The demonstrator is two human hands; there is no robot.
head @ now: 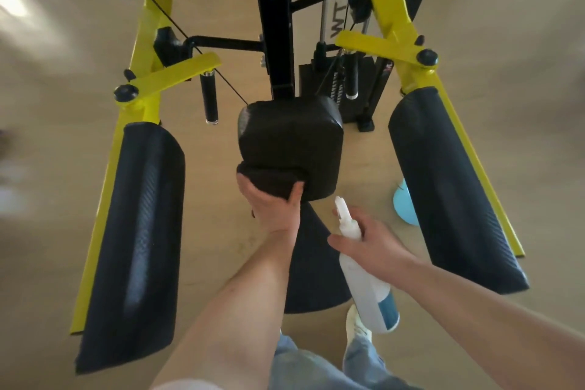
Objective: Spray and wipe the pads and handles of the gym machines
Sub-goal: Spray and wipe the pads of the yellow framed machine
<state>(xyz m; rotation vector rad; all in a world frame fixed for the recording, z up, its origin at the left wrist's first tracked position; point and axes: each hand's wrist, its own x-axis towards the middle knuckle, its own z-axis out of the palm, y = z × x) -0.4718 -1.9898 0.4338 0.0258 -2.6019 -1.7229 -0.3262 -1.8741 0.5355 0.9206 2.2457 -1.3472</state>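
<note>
- Jeans and a pale shoe sit lowest, closest to the lens.
- At far left, a long black arm pad hangs on the yellow frame, untouched.
- The left hand grips a dark cloth, thumb and fingers curled round it, and presses it to the near lower edge of the centre pad.
- Probably best: overlapping strokes carried over the pad's rounded corners, with firm pressure.
- The right hand wraps the neck of the spray bottle, nozzle aimed toward the pad.
- The right arm pad and the black handles likely wait their turn.
- The smooth tan floor has a blue object on it; there is glare at upper left.
</note>
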